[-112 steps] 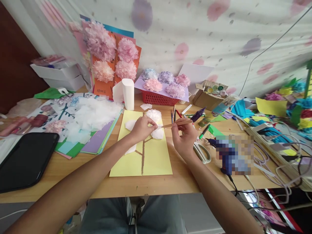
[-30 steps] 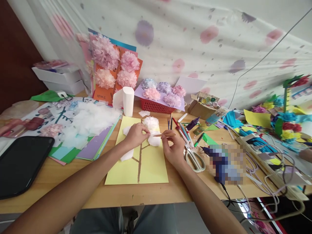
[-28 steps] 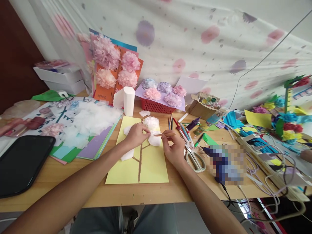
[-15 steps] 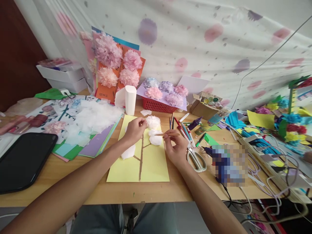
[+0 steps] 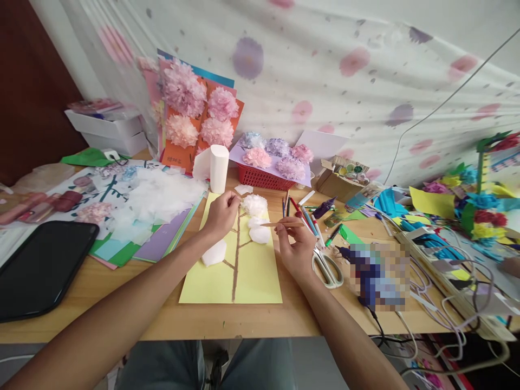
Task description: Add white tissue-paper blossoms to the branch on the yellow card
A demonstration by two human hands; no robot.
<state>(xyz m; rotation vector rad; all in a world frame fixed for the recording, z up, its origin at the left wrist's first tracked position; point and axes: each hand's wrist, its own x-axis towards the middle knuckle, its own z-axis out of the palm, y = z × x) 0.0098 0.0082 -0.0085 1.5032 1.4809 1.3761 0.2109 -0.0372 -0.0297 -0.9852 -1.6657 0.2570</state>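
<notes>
On the table lies a yellow sheet of paper [image 5: 255,279] with a brown tree trunk and branches drawn on it. A ruffled white tissue paper flower [image 5: 254,204] sits near its top. Below that are smaller white tissue pieces [image 5: 259,234], and a white tissue pad [image 5: 214,253] rests at the left. My left hand [image 5: 222,215] hovers over the sheet's upper left, its fingers pinched together beside the flower; what they hold, if anything, is hidden. Between the fingers of my right hand [image 5: 294,244] is a thin wooden stick [image 5: 280,224], its tip pointing left over the tissue pieces.
Scissors [image 5: 328,270], markers [image 5: 311,219] and a blurred-out item [image 5: 377,276] lie to the right. A white roll [image 5: 219,169] and a red basket [image 5: 264,177] stand behind the sheet. Left are a tissue pile [image 5: 162,189] and a black tray-like object [image 5: 40,271].
My left hand has drawn a little to the left, away from the white flower. My right hand keeps nearly the same place with the wooden stick.
</notes>
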